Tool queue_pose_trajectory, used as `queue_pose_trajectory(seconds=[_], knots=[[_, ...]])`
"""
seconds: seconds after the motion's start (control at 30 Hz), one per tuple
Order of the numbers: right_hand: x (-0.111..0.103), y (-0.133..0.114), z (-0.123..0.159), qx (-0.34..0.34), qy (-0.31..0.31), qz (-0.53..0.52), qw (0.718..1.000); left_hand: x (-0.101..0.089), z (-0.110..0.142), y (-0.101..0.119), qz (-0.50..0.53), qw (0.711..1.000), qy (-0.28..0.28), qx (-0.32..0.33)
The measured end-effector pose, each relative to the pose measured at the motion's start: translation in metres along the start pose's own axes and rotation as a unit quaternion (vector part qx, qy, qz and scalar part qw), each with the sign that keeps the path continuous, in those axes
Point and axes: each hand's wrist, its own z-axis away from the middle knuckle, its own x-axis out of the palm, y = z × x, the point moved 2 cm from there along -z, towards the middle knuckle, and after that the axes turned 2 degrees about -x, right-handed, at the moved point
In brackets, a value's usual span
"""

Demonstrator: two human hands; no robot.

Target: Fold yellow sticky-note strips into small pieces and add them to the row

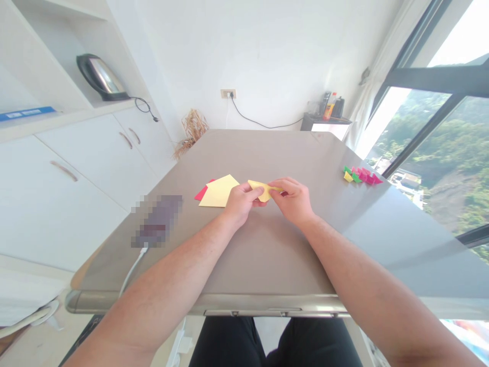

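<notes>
Yellow paper (pixel 266 194) is between the two hands, raised just above the table (pixel 267 250) and partly folded. Left hand (pixel 241 201) grips it with the thumb on top and fingers underneath; right hand (pixel 295 200) pinches the other end between thumb and fingers. Both are closed on it.

Progress looks midway for this one: some folding appears done, yet it seems unfinished, and the exact creases are too small to tell. Small folded pieces (pixel 365 176) in pink, green and yellow, well to the right of the right hand, look finished. Flat yellow sheets (pixel 217 194), just left of the left hand, and a red sheet (pixel 201 194) partly beneath them appear unworked.

As held, the paper's long axis runs roughly from hand to hand, crosswise to the person. One pointed corner juts up past the left thumb, away from the body; a narrow end reaches under the right fingers.
</notes>
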Motion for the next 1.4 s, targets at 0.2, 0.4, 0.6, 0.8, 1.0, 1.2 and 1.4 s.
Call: queue_pose_trajectory(seconds=[0.2,0.4,0.6,0.8,1.0,1.2,1.4], knots=[[0.001,0.0,0.001,0.017,-0.008,-0.009,1.0,0.0,0.001,0.001,-0.005,1.0,-0.002,0.001],[-0.002,-0.007,-0.002,0.103,-0.019,-0.057,0.993,0.0,0.0,0.0,0.009,1.0,-0.017,0.001],[-0.005,-0.009,-0.004,0.223,-0.067,-0.172,0.957,-0.001,0.0,0.002,0.018,0.999,-0.031,-0.006],[-0.006,-0.011,-0.004,0.224,-0.068,-0.228,0.945,-0.002,-0.001,0.004,0.041,0.998,-0.045,-0.012],[-0.006,-0.011,-0.004,0.224,-0.074,-0.272,0.933,-0.003,-0.001,0.004,0.055,0.997,-0.061,-0.007],[-0.004,-0.008,-0.004,0.217,-0.077,-0.295,0.927,-0.004,-0.002,0.003,0.059,0.996,-0.065,-0.004],[-0.005,-0.008,-0.004,0.216,-0.079,-0.299,0.926,-0.004,-0.002,0.003,0.071,0.995,-0.072,-0.004]])
